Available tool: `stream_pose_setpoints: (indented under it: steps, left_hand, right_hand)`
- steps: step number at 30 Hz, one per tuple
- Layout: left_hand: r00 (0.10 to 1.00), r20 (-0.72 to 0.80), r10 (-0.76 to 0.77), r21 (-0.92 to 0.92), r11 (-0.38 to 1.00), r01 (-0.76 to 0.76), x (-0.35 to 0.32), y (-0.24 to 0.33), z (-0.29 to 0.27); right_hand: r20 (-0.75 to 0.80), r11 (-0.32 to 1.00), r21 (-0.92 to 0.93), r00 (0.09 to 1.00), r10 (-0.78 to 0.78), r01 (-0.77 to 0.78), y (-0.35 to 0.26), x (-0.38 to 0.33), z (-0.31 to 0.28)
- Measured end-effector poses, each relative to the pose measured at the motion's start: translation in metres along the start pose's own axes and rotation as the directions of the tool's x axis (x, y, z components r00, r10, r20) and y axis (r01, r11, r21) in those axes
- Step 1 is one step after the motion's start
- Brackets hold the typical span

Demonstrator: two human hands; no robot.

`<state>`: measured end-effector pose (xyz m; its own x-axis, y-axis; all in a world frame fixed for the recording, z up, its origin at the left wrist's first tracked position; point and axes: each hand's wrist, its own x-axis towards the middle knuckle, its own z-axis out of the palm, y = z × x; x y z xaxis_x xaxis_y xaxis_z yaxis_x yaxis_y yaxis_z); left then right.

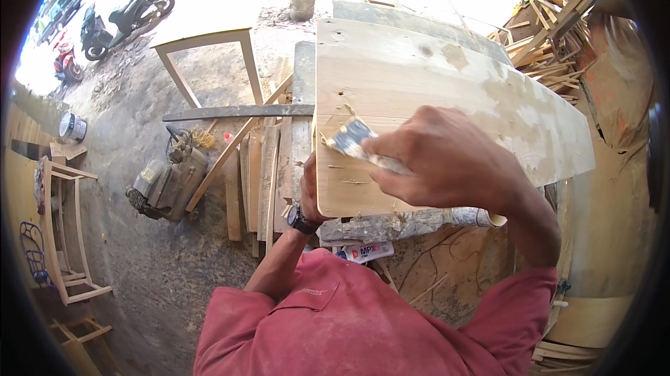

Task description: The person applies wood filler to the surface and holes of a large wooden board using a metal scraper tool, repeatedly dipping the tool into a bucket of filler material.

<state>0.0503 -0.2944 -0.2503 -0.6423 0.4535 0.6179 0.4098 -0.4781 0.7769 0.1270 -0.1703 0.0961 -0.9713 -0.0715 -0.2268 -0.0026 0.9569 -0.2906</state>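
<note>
My right hand (443, 159) is closed around a putty knife (352, 136), its grey blade smeared with pale brown filler. The blade lies over the left end of a large, pale wooden board (391, 62). Knots, small gouges and filler-coloured patches mark the board's surface; darker damp-looking areas spread over its right part. At the board's left edge is my left hand (308, 187), with a dark watch on the wrist. Its fingers pass mostly out of sight behind that edge, so their grip is hidden.
Wood strips (262, 180) lean below the board's left side, near a compressor-like machine (167, 180) on the floor. A wooden frame (248, 62) stands beyond. A white packet (366, 252) lies under the near edge. Scrap wood (548, 41) is heaped far right.
</note>
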Motion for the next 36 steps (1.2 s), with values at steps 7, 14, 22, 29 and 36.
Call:
stream_pose_setpoints:
  steps: [7, 14, 22, 29, 36]
  left_hand:
    - [0.999, 0.016, -0.036, 0.081, 0.996, 0.035, 0.002, 0.005, -0.002]
    - [0.987, 0.125, 0.099, 0.251, 0.959, -0.128, 0.011, 0.011, -0.004]
    - [0.992, 0.0, -0.128, -0.025, 0.991, 0.128, -0.004, -0.001, 0.001]
    - [0.998, 0.01, 0.069, 0.159, 0.985, -0.07, 0.004, 0.003, -0.002]
    - [0.999, -0.034, -0.009, 0.039, 0.999, 0.01, -0.006, -0.006, 0.003]
  right_hand:
    - [-0.037, 0.995, 0.043, 0.995, 0.094, -0.092, -0.003, 0.015, 0.002]
    - [-0.169, 0.998, 0.068, 0.986, 0.011, 0.001, -0.001, 0.018, 0.003]
    - [-0.124, 0.993, 0.112, 0.992, -0.014, 0.028, -0.006, 0.015, 0.001]
    - [0.019, 0.983, 0.132, 0.992, 0.128, -0.129, -0.005, 0.003, -0.01]
    - [-0.106, 0.977, 0.096, 0.974, 0.199, -0.189, 0.013, -0.021, 0.005]
